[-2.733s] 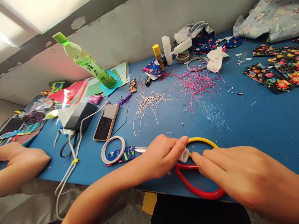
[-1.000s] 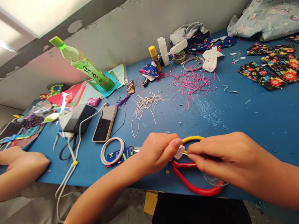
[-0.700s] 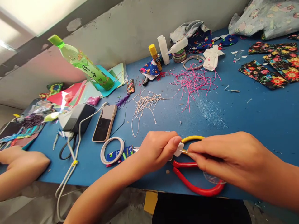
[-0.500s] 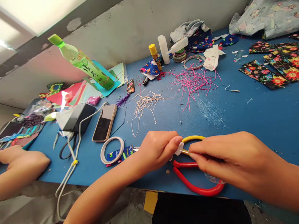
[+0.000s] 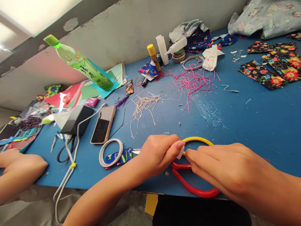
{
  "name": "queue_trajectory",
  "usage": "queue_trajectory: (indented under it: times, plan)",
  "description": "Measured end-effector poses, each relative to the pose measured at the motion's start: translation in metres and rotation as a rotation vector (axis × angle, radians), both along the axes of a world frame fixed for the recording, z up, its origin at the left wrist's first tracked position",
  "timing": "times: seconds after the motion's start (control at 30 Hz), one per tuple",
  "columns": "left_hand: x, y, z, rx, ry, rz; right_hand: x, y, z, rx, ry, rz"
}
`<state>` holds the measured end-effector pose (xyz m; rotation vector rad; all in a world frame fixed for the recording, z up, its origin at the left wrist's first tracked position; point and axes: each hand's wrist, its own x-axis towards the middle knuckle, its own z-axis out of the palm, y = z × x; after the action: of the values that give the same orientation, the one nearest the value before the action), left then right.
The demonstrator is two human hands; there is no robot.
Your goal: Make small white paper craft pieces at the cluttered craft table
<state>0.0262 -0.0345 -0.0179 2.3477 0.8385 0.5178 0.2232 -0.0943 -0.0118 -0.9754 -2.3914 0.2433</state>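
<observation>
- Left hand (image 5: 162,152) curls closely around a small white piece (image 5: 180,153), whose end shows past the thumb
- Right hand (image 5: 225,166) bunches its fingertips just beside it; its hold I cannot tell
- Probably light, fairly stiff; best pinched by its sides

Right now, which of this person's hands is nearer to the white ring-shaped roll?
Left. The left hand is to the right of the white roll, apart from it; the right hand is farther right, beyond the left one.
</observation>
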Motion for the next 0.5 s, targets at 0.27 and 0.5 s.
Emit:
queue_trajectory:
  times: [0.27,0.5]
  plan:
    - [0.0002,-0.0013,0.0018,-0.357,-0.147,0.072,0.0024,0.0018,0.0009,0.172,0.025,-0.032]
    - [0.0017,-0.0013,0.0032,-0.38,-0.124,0.091,0.003,0.0019,0.0048,0.178,0.07,-0.017]
